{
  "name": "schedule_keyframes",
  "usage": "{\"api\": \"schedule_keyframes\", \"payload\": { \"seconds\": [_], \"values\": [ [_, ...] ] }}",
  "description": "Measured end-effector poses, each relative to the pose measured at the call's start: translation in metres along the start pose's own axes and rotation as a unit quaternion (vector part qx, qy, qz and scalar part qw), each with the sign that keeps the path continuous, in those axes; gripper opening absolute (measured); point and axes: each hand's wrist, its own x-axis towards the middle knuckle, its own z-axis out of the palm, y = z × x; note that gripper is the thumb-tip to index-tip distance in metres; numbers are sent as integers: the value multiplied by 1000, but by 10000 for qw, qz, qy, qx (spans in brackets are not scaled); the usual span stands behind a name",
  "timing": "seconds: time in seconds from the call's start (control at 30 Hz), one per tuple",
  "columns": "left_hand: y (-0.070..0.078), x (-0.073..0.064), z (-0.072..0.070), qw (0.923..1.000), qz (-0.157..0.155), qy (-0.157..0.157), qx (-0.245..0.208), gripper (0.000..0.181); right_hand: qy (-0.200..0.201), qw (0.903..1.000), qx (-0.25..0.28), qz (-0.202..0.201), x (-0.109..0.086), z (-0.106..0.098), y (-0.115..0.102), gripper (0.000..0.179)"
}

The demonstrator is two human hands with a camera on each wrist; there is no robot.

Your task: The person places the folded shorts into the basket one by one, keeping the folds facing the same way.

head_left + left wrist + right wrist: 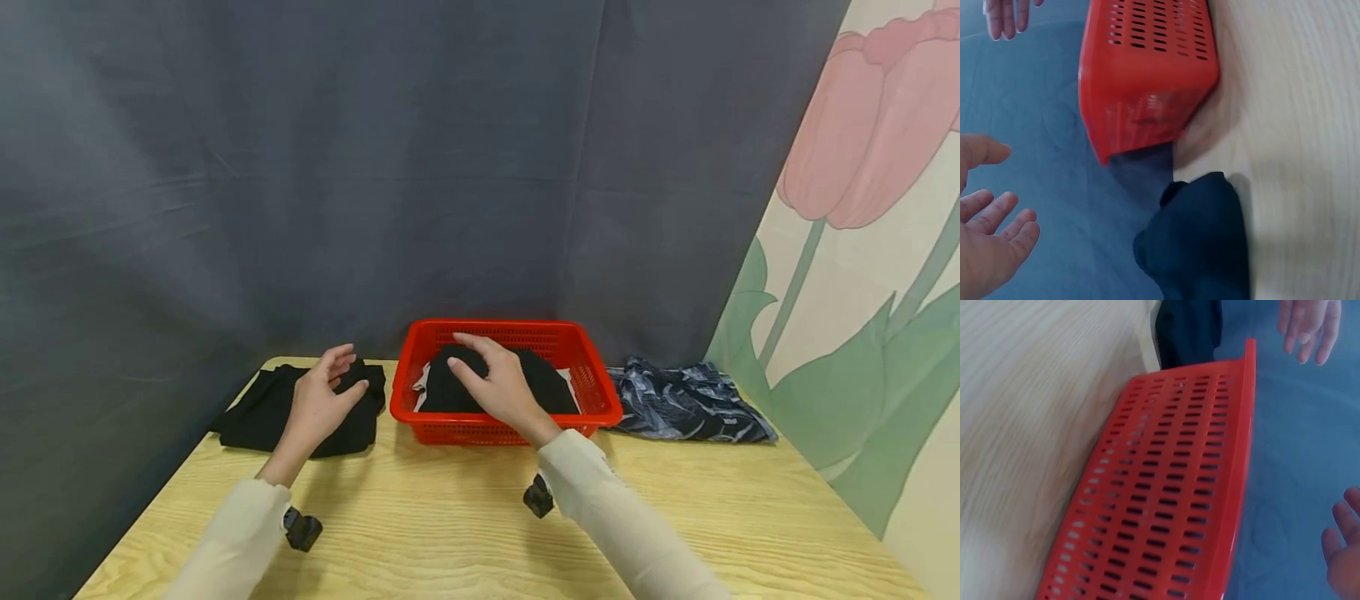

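A red plastic basket (450,433) with slotted walls stands at the table's far side, a black cloth item (543,385) and some white fabric inside it. Above the basket hovers my right hand (501,385), fingers extended and thumb apart, with nothing in its grasp. My left hand (318,404) is raised in front of a folded black garment (251,421) at the left. Its fingers are loosely bent around empty air. Both wrist views show the hands held above table level, and in the left wrist view the black garment (1200,244) lies beside the basket.
To the basket's right lies a dark garment with a grey-white pattern (682,404). The wooden table (427,525) ends at a dark curtain (375,167) behind. A wall painted with a tulip (847,133) borders the right side.
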Motion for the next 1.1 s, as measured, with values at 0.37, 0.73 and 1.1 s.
{"api": "schedule_keyframes", "payload": {
  "seconds": [0.37, 0.73, 1.1],
  "values": [
    [-21, -11, -5, 9987, -355, -196, 324, 57, -473, 9987, 44, 164, 4, 27, -10, 48],
    [-33, -23, -10, 9918, -896, -648, 635, 65, -1165, 9927, 99, 285, 8, 57, -10, 51],
    [-48, -28, -7, 9795, -1318, -1152, 998, 73, -1422, 9894, -154, 242, 11, 79, -6, 47]
  ]
}}
